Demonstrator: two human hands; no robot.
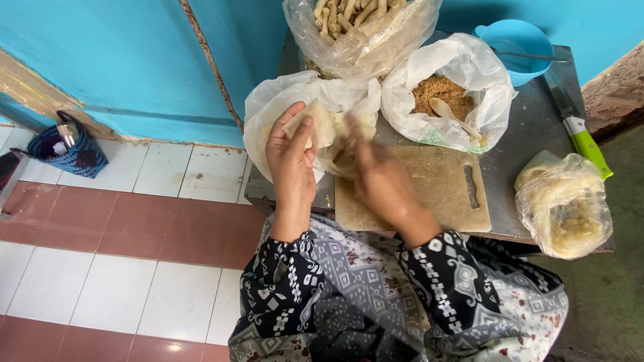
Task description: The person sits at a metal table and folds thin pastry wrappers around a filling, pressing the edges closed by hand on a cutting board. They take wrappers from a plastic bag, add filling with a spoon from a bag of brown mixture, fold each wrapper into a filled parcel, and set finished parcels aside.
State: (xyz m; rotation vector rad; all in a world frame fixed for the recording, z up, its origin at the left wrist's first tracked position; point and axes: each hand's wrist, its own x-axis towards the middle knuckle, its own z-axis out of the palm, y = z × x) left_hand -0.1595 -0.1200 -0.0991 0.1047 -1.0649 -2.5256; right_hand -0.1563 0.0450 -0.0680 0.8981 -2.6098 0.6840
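Note:
My left hand (290, 161) holds a thin pale pastry sheet (320, 121) over an open white plastic bag (275, 100) at the table's left edge. My right hand (377, 174) is blurred with motion just right of the sheet, above a wooden cutting board (436, 194); whether it touches the sheet is unclear. Behind the board lies a second white bag (483, 74) of brown crumbly filling (439, 90) with a spoon (453, 112) in it.
A clear bag of rolled pastry sticks (359, 27) stands at the back. A blue bowl (513, 37), a green-handled knife (580, 134) and a clear bag of pale dough (567, 204) sit to the right. A small woven basket (67, 151) rests on the tiled floor.

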